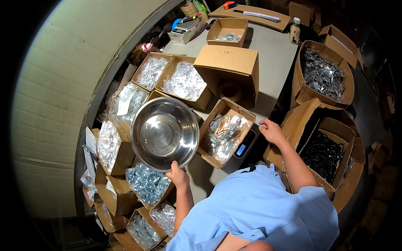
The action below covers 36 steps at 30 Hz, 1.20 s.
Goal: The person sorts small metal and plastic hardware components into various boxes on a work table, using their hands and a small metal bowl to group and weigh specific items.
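Observation:
My left hand [178, 175] grips the rim of a shiny steel bowl [163, 134], held tilted above the boxes on the left. A few small bits lie on the bowl's bottom. My right hand [271, 130] is closed in a pinch just right of an open cardboard box [204, 140]; whatever sits between its fingertips is too small to make out. Inside that box are clear plastic bags [224, 136] of small metal parts. The box rests on a digital scale [244, 146], whose lit display shows at the box's right side.
Cardboard boxes of bagged parts crowd the left, including a box of bluish metal pieces [147, 184]. A taller carton [228, 58] stands beyond the scale. On the right are a box of black parts [322, 152] and a carton of bags [321, 77]. A bottle [295, 31] stands far right.

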Available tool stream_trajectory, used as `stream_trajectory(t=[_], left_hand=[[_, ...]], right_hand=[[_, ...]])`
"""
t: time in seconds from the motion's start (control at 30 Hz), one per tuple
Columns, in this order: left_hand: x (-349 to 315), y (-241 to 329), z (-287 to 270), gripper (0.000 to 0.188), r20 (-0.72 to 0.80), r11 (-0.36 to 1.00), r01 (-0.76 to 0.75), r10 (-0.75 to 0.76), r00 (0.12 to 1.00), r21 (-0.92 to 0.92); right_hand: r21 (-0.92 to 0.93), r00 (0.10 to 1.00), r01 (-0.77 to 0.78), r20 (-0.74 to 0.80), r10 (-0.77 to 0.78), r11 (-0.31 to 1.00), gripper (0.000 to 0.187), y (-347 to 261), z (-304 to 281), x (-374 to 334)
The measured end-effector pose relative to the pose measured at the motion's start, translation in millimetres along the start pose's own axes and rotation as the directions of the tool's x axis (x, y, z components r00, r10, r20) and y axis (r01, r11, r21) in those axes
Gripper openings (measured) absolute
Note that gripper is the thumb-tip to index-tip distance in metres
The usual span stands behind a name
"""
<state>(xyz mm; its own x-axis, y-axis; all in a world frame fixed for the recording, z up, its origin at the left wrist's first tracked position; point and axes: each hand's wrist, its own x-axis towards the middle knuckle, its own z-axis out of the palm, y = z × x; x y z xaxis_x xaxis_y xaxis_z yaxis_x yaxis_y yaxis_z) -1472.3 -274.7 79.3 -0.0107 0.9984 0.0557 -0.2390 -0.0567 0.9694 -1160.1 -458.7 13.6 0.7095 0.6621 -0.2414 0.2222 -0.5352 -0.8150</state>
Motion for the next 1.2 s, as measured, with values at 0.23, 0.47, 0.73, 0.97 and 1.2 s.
stream_trajectory(t=[0.23, 0.47, 0.73, 0.97, 1.2], left_hand=[[0.7, 0.5, -6.9, 0.033, 0.007, 0.997, -0.011, 0.011, 1.000, 0.072], [-3.7, 14.1, -7.2, 0.032, -0.086, 1.000, 0.009, -0.007, 0.996, 0.016], [-3.0, 5.0, -45.8, 0.027, -0.148, 1.000, -0.019, 0.022, 0.989, 0.019], [-15.0, 14.3, -55.7, 0.030, -0.233, 0.999, -0.046, 0.046, 0.971, 0.004], [-18.9, 14.8, -67.7, 0.036, -0.247, 1.000, -0.009, 0.016, 0.969, 0.029]], right_hand=[[-0.034, 0.998, 0.015, -0.053, -0.016, 0.999, 0.030, 1.5, -4.5, 4.6], [0.085, 0.991, 0.028, -0.135, -0.016, 0.996, 0.039, -23.9, -18.0, 31.5], [0.106, 0.997, -0.051, 0.071, 0.044, 0.993, 0.062, -24.5, -8.8, 71.7], [0.222, 0.964, -0.203, 0.219, 0.154, 0.954, 0.072, -48.7, -10.1, 62.4], [0.392, 0.853, -0.400, 0.490, 0.179, 0.829, 0.073, -23.6, 4.8, 88.2]])
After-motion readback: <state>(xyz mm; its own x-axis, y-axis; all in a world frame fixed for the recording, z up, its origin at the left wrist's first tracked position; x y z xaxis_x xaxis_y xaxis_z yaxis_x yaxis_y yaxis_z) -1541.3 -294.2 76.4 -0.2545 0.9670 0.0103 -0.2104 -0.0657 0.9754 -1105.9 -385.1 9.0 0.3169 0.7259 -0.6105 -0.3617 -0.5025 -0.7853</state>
